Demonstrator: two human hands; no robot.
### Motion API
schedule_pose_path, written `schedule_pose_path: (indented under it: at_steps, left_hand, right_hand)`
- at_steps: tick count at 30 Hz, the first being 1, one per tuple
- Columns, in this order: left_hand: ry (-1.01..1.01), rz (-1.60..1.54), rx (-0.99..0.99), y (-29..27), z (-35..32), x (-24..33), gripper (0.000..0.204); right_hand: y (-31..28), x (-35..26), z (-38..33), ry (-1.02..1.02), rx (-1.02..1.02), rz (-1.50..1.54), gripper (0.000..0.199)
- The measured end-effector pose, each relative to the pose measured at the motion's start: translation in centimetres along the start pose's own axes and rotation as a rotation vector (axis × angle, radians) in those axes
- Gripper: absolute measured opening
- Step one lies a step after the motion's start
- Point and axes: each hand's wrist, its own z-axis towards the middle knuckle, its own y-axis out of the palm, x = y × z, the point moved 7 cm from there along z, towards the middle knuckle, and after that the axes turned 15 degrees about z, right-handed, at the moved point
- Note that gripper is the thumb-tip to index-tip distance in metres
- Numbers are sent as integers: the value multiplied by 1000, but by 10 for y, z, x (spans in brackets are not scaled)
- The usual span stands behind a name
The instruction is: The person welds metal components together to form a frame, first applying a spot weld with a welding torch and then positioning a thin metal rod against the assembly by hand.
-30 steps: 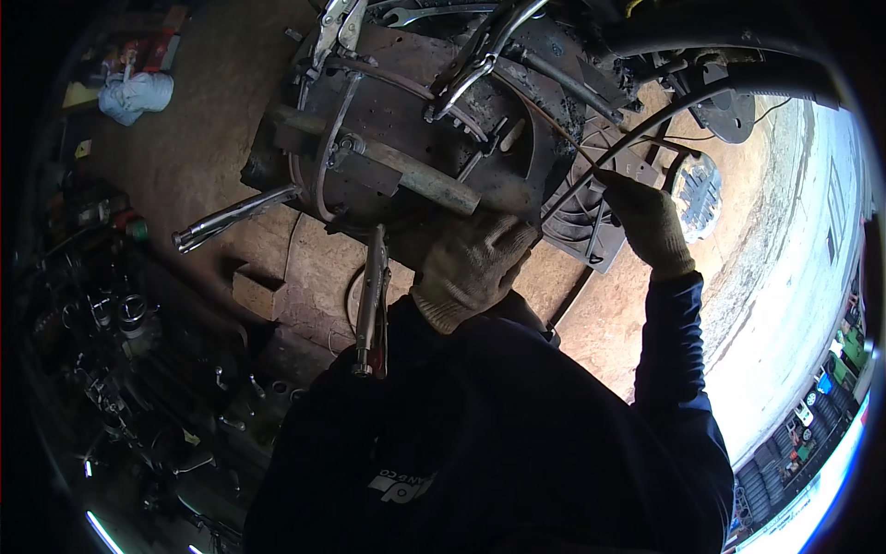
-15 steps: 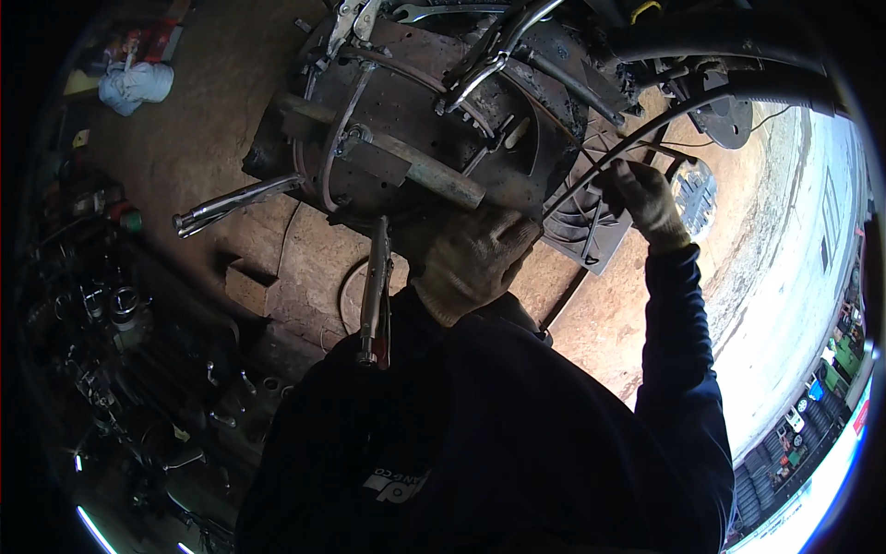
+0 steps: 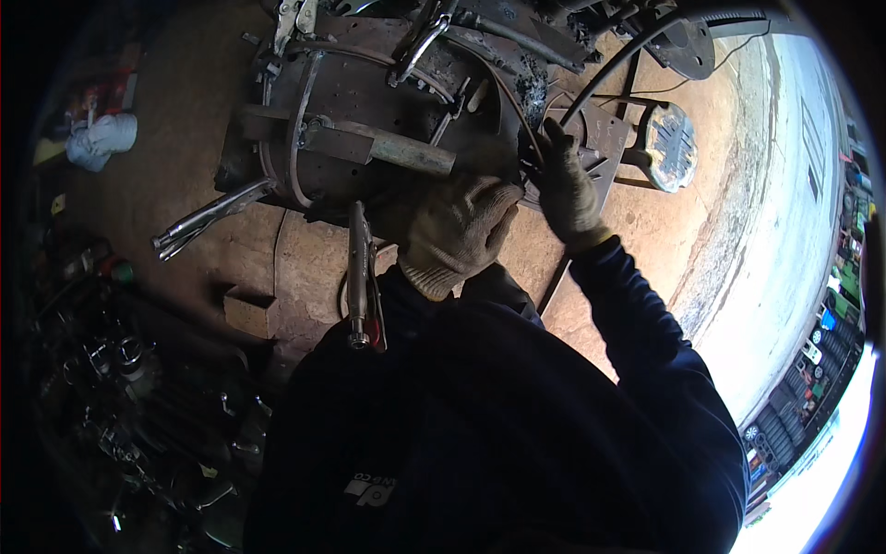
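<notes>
In the head view, my gloved left hand (image 3: 461, 226) is closed beside the near edge of a dark curved steel workpiece (image 3: 341, 185). What its curled fingers hold is hidden. To its right, my gloved right hand (image 3: 568, 189) has its fingers around the lower end of a black cable (image 3: 614, 66), which arcs up to the upper right. Bent steel rods (image 3: 298, 125) cross the workpiece, and a flat metal bar (image 3: 406, 152) lies over it. Locking pliers (image 3: 214, 217) grip its left edge; another pair of locking pliers (image 3: 362, 272) stands nearer me, and more locking pliers (image 3: 426, 42) clamp the far side.
Beyond my right hand stand a metal plate (image 3: 604, 138) and a stool (image 3: 669, 148) with a worn top. A small box (image 3: 249, 312) sits on the brown floor. Dark tools and parts (image 3: 129, 355) crowd the left; a white bundle (image 3: 101, 140) lies farther off.
My right hand has slid down the cable toward my left hand, from the cable's middle to its lower end. The view has shifted, so the workpiece now sits farther left and higher.
</notes>
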Motion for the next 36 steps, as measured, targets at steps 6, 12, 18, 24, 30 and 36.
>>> schedule_pose_path:
  at_steps: [6, 12, 18, 24, 30, 36]
  left_hand:
    - [60, -190, 16, 1, -10, -2, 31]
    - [163, -106, -141, -24, -39, 24, 33]
    - [-38, 164, -785, -131, -133, -21, 31]
    - [-358, -52, -1277, -275, -36, 29, 33]
    - [577, 444, -741, -92, 148, 69, 27]
    - [991, 751, -964, 57, 132, -1, 45]
  right_hand:
    - [50, 28, -23, -161, 262, 134, 72]
    - [3, 42, -23, -257, 559, -49, 65]
    - [24, 8, -30, -84, 515, -318, 54]
    - [25, 10, -26, -22, 479, -248, 61]
    - [5, 27, -18, 92, 413, -123, 68]
    - [22, 45, -32, -468, 344, -497, 62]
